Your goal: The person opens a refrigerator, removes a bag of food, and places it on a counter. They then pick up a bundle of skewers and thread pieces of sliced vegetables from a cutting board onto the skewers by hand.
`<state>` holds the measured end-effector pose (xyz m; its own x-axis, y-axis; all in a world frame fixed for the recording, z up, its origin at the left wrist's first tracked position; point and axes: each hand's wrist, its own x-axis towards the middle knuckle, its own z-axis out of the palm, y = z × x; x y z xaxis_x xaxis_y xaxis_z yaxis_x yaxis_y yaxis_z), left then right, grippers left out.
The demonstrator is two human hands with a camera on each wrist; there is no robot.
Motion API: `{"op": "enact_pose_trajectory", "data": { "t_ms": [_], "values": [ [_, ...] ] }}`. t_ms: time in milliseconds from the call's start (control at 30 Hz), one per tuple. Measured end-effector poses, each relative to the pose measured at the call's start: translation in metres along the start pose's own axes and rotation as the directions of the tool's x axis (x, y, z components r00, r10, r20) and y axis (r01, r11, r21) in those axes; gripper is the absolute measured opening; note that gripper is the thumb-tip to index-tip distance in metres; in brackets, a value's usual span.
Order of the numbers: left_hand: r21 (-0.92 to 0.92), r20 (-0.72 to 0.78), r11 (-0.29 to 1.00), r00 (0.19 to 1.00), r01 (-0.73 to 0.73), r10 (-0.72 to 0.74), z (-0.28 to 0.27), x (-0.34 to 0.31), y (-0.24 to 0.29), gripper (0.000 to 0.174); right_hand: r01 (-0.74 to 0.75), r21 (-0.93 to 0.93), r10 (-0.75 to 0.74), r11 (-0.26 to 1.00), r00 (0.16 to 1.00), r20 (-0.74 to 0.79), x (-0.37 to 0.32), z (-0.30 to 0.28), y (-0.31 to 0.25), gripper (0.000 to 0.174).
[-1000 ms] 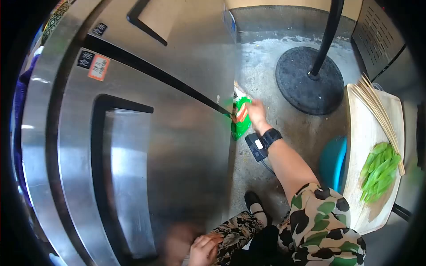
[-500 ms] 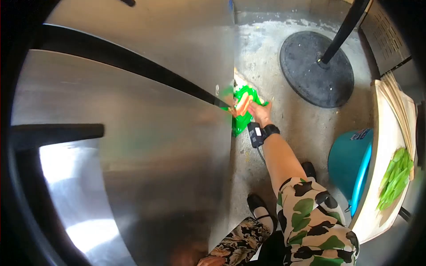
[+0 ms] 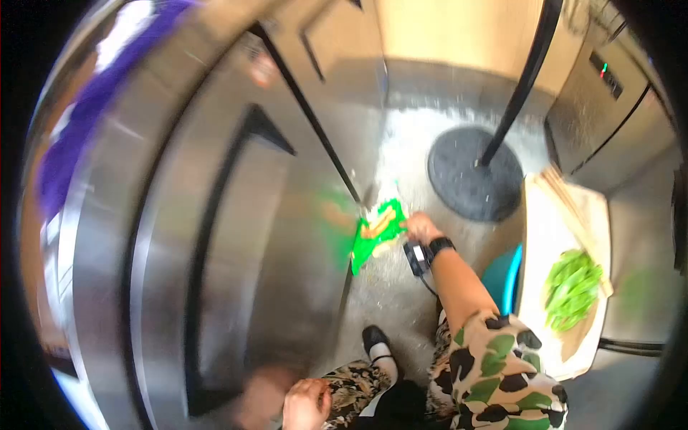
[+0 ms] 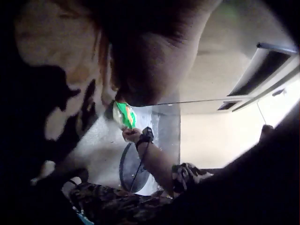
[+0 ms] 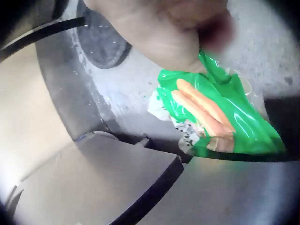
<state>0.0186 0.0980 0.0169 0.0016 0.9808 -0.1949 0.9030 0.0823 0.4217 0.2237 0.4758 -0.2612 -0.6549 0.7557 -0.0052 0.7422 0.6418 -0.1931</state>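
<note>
My right hand [image 3: 423, 228] pinches the edge of a shiny green plastic bag [image 5: 243, 112] beside the steel refrigerator's side edge. Long orange sausage shapes show on the bag in the right wrist view, along with clear and white parts at its ends. The bag hangs low in front of the floor, its far side close to the refrigerator [image 3: 287, 236]. My left hand [image 3: 307, 403] is low by my patterned trouser leg, near the refrigerator door, fingers loosely bent with nothing in them. In the left wrist view the green bag [image 4: 125, 112] appears small, at the right hand's fingertips.
A pale board [image 3: 534, 287] at the right carries green leafy pieces [image 3: 573, 290] and a bundle of thin sticks [image 3: 570, 204]. Below it stands a teal bucket [image 3: 502, 276]. A round black base [image 3: 469, 179] with a pole stands on the floor ahead.
The head view has swung, showing more wall and both refrigerator doors. The green bag has come further out from the refrigerator's edge with my right hand. More of my left hand shows than half a second ago.
</note>
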Motion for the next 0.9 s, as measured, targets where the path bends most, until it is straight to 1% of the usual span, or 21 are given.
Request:
{"op": "enact_pose_trajectory", "data": {
  "t_ms": [33, 67, 100, 133, 167, 200, 233, 267, 300, 367, 433, 467, 533, 567, 600, 633, 700, 800, 867, 900],
  "values": [
    [0.007, -0.034, 1.000, 0.999, -0.009, 0.009, 0.001, -0.008, 0.000, 0.010, -0.347, 0.613, 0.267, 0.710, 0.938, 0.223, -0.018, -0.022, -0.005, 0.010],
    [0.004, -0.079, 0.999, 0.996, -0.034, 0.035, 0.005, -0.016, -0.006, 0.011, -0.486, 0.874, 0.500, 0.008, 0.758, 0.418, -0.043, -0.098, -0.032, 0.025],
    [-0.008, -0.110, 0.998, 0.992, -0.061, 0.059, -0.005, -0.022, -0.025, 0.012, -0.444, 0.893, 0.480, -0.080, 0.768, 0.424, -0.052, -0.150, -0.063, 0.020],
    [-0.001, -0.157, 0.996, 0.984, -0.088, 0.086, 0.001, -0.031, -0.032, 0.013, -0.198, 0.929, 0.466, -0.314, 0.820, 0.333, -0.066, -0.146, -0.065, 0.013],
    [0.011, -0.177, 0.995, 0.979, -0.101, 0.102, 0.004, -0.035, -0.039, 0.014, -0.208, 0.882, 0.394, -0.424, 0.834, 0.386, -0.080, -0.171, -0.076, 0.007],
    [0.019, -0.193, 0.994, 0.975, -0.109, 0.110, 0.011, -0.039, -0.043, 0.015, -0.163, 0.889, 0.395, -0.427, 0.851, 0.346, -0.103, -0.195, -0.083, 0.005],
    [0.023, -0.204, 0.993, 0.972, -0.113, 0.116, 0.013, -0.044, -0.042, 0.015, -0.124, 0.893, 0.394, -0.433, 0.865, 0.311, -0.127, -0.218, -0.094, 0.009],
    [0.011, -0.201, 0.994, 0.974, -0.106, 0.106, 0.009, -0.048, -0.039, 0.019, -0.062, 0.881, 0.402, -0.470, 0.873, 0.276, -0.149, -0.240, -0.110, 0.010],
    [0.022, -0.228, 0.994, 0.968, -0.103, 0.105, 0.011, -0.052, -0.039, 0.018, -0.004, 0.860, 0.413, -0.510, 0.876, 0.249, -0.172, -0.263, -0.126, 0.011],
    [0.047, -0.248, 0.994, 0.963, -0.098, 0.106, 0.019, -0.051, -0.045, 0.017, 0.065, 0.858, 0.409, -0.509, 0.896, 0.174, -0.222, -0.313, -0.169, 0.013],
    [0.035, -0.261, 0.998, 0.963, -0.056, 0.063, 0.019, -0.055, -0.040, 0.019, 0.111, 0.858, 0.441, -0.501, 0.886, 0.143, -0.270, -0.338, -0.201, 0.012],
    [0.027, -0.294, 0.998, 0.954, -0.054, 0.060, 0.021, -0.058, -0.039, 0.019, 0.116, 0.853, 0.430, -0.509, 0.893, 0.135, -0.291, -0.347, -0.214, 0.011],
    [0.020, -0.330, 0.998, 0.942, -0.057, 0.060, 0.022, -0.066, -0.036, 0.018, 0.141, 0.820, 0.424, -0.555, 0.896, 0.132, -0.330, -0.354, -0.235, 0.011],
    [0.005, -0.343, 0.999, 0.938, -0.051, 0.050, 0.021, -0.064, -0.037, 0.018, 0.148, 0.799, 0.417, -0.583, 0.898, 0.138, -0.338, -0.356, -0.242, 0.012],
    [0.034, -0.361, 0.998, 0.930, -0.053, 0.062, 0.021, -0.064, -0.037, 0.017, 0.146, 0.780, 0.362, -0.609, 0.926, 0.109, -0.346, -0.352, -0.246, 0.011],
    [0.046, -0.372, 0.998, 0.927, -0.038, 0.053, 0.020, -0.070, -0.035, 0.015, 0.096, 0.790, 0.359, -0.605, 0.919, 0.163, -0.357, -0.357, -0.255, 0.011],
    [-0.004, -0.485, 0.998, 0.873, -0.067, 0.057, 0.027, -0.081, -0.037, 0.013, 0.022, 0.792, 0.306, -0.610, 0.929, 0.210, -0.371, -0.359, -0.268, 0.011],
    [-0.002, -0.561, 0.992, 0.822, -0.126, 0.104, 0.028, -0.097, -0.036, 0.012, -0.058, 0.852, 0.238, -0.521, 0.948, 0.211, -0.380, -0.379, -0.294, 0.011],
    [-0.082, -0.606, 0.991, 0.795, -0.103, 0.033, 0.028, -0.098, -0.037, 0.011, -0.074, 0.883, 0.222, -0.463, 0.955, 0.197, -0.377, -0.396, -0.308, 0.012],
    [-0.097, -0.611, 0.987, 0.791, -0.124, 0.039, 0.025, -0.093, -0.036, 0.011, -0.047, 0.891, 0.248, -0.451, 0.953, 0.175, -0.380, -0.405, -0.316, 0.013]
  ]
}}
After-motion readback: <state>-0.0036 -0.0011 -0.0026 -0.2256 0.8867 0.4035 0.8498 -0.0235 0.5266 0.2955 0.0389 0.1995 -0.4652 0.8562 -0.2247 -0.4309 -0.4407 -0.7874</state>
